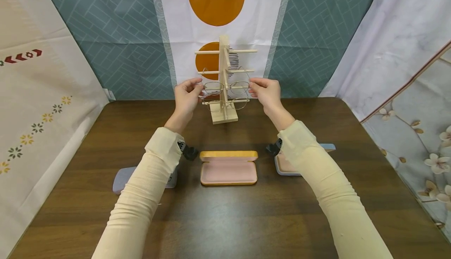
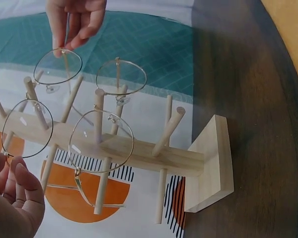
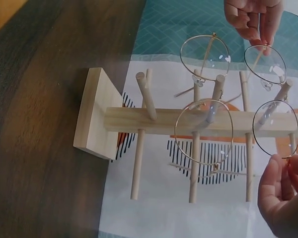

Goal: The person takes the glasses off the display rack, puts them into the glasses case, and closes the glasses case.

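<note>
A pair of thin dark-rimmed eyeglasses [image 1: 240, 88] is at the wooden display stand [image 1: 224, 115], in front of its pegs. My left hand [image 1: 186, 94] pinches the left end of the frame, and my right hand [image 1: 267, 94] pinches the right end. Just below, gold-rimmed eyeglasses [image 1: 239, 103] rest on the stand with neither hand on them. The left wrist view has my left fingers [image 2: 26, 184] at one dark rim. In the right wrist view, my right hand [image 3: 287, 193] holds the opposite side. Whether the dark pair bears on a peg, I cannot tell.
An open yellow glasses case [image 1: 229, 173] with pink lining lies mid-table. Under my left sleeve a grey-blue case [image 1: 123, 178] is partly hidden. My right sleeve partly covers an open light-blue case [image 1: 286, 167]. Patterned cloth [image 1: 116, 36] hangs behind the stand.
</note>
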A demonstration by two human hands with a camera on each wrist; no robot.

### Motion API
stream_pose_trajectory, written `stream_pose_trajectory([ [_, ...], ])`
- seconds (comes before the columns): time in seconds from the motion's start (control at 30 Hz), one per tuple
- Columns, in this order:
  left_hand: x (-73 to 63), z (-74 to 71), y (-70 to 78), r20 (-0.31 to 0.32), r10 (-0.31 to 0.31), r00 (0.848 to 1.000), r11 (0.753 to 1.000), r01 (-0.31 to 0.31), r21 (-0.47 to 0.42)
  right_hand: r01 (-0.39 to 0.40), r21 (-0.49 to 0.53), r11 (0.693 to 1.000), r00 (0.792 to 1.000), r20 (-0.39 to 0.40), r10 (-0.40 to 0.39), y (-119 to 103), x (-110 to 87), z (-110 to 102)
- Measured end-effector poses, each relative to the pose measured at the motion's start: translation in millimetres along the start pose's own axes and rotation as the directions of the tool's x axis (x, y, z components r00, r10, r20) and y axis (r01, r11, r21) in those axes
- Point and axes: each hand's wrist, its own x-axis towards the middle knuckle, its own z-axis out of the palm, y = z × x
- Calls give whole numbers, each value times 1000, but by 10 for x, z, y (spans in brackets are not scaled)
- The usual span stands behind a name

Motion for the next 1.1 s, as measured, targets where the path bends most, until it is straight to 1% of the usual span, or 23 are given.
stream_pose_trajectory([
  [0.23,9,-1,15,-20,-18,1000,1000,18,-16,20,17,1000,1000,7,-20,9,-4,17],
  [0.47,-3,-15,34,-30,-20,999,999,18,-48,28,29,999,999,13,-29,1,-31,6],
  [0.73,-50,21,77,-46,-1,999,990,-6,-144,38,35,999,999,11,-39,-32,-84,-19],
  [0.93,-93,16,95,-43,23,999,987,-29,-158,50,51,997,999,10,-50,-32,-116,-32],
  [1.1,-135,0,115,-39,66,997,988,-71,-136,78,63,995,997,12,-79,-39,-156,-41],
])
